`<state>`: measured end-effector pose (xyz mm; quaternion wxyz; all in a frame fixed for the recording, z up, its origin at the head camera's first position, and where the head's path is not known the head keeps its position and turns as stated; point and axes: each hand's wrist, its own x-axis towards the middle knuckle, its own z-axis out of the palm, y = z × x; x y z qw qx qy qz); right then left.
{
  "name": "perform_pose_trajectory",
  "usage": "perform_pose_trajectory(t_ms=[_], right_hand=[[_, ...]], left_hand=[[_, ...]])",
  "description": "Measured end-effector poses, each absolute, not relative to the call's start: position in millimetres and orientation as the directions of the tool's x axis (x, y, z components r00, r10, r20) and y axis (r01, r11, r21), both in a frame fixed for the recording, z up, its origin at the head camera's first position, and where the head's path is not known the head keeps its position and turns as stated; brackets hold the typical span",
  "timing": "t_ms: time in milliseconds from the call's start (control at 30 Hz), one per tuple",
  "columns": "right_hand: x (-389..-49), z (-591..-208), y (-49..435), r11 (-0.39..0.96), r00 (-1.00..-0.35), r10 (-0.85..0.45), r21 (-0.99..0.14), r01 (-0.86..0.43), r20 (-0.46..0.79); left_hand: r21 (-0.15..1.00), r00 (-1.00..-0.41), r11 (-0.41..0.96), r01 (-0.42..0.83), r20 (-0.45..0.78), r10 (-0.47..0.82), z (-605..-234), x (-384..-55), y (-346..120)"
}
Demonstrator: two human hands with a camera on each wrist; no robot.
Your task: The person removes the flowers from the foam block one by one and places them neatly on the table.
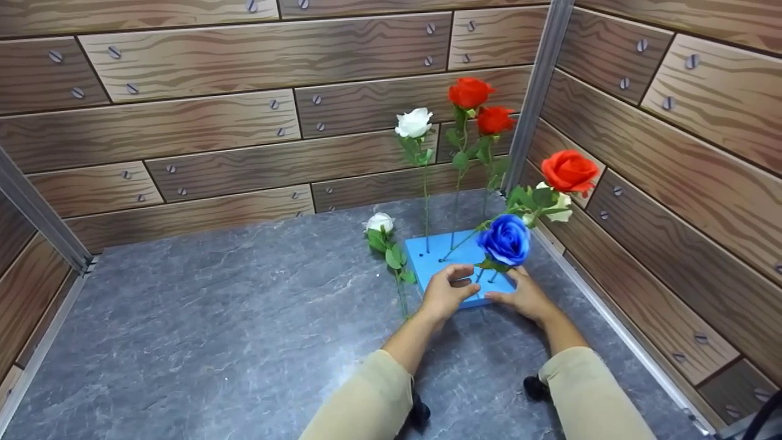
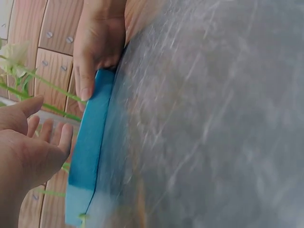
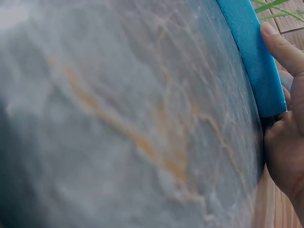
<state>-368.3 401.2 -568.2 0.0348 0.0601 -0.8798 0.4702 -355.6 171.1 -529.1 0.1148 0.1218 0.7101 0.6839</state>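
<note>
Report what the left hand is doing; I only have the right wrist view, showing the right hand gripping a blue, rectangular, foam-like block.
Observer: The left hand holds nothing; its fingers are loosely bent near the block.
Operator: Tell me which bloom stands closest to the hands.
Observer: A round, blue, fabric-like rose, seen in the head view.
Operator: Name any flower lying off the block.
Observer: A white, fabric-like rose with green leaves lies on the grey, marble-patterned tabletop, left of the block.
</note>
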Motion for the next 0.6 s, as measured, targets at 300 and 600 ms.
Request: perform_pose_trajectory(t_ms=[300, 600], right_hand=[[-366.6, -567.6, 401.0, 0.579, -0.995, -0.056, -0.809, -0.104, 0.088], [-365.6, -565.1, 399.7, 0.556, -0.995, -0.061, -0.825, -0.096, 0.074]], left_hand=[[0.986, -0.965, 0.137, 0.095, 0.058, 0.254, -534.6, -354.1, 186.0], [0.975, -0.975, 0.186, 0.126, 0.087, 0.203, -533.8, -352.3, 189.8]])
